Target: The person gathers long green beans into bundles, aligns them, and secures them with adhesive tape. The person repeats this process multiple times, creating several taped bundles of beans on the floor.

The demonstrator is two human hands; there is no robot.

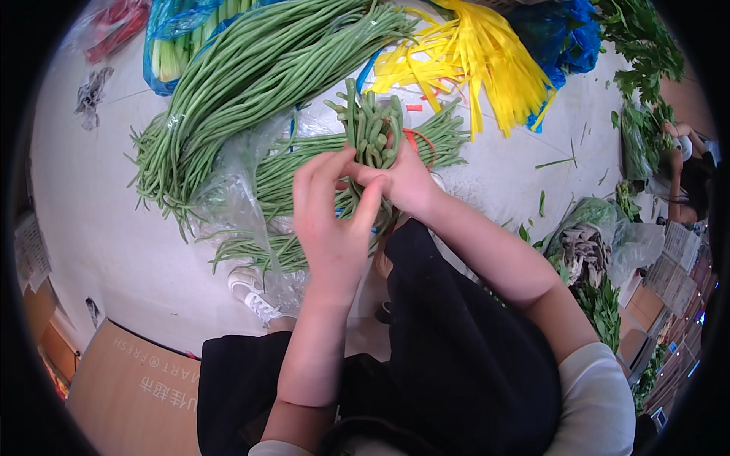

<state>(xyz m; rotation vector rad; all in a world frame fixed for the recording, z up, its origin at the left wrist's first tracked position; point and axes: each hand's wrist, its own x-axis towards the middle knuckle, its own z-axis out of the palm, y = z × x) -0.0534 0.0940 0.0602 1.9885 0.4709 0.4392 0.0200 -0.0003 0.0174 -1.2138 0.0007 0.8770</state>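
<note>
A bunch of green long beans (pixel 373 128) stands end-up between my hands, cut tips towards me. My right hand (pixel 402 176) is wrapped around the bunch, its thumb across the front. My left hand (pixel 333 199) is at the bunch's left side, fingers curved and thumb apart; its fingertips touch or nearly touch the beans. Behind them, more long beans (pixel 302 165) lie on clear plastic, an orange-red band (pixel 419 142) near their right end. A large heap of long beans (pixel 245 85) lies beyond, at the upper left.
Yellow strips (pixel 485 62) spread at the top, beside a blue plastic bag (pixel 570 40). Celery in a blue bag (pixel 171 57) lies upper left. A cardboard box (pixel 137 387) stands lower left. Bagged greens (pixel 593 216) lie on the right, where another person's hands (pixel 676 134) hold leafy vegetables.
</note>
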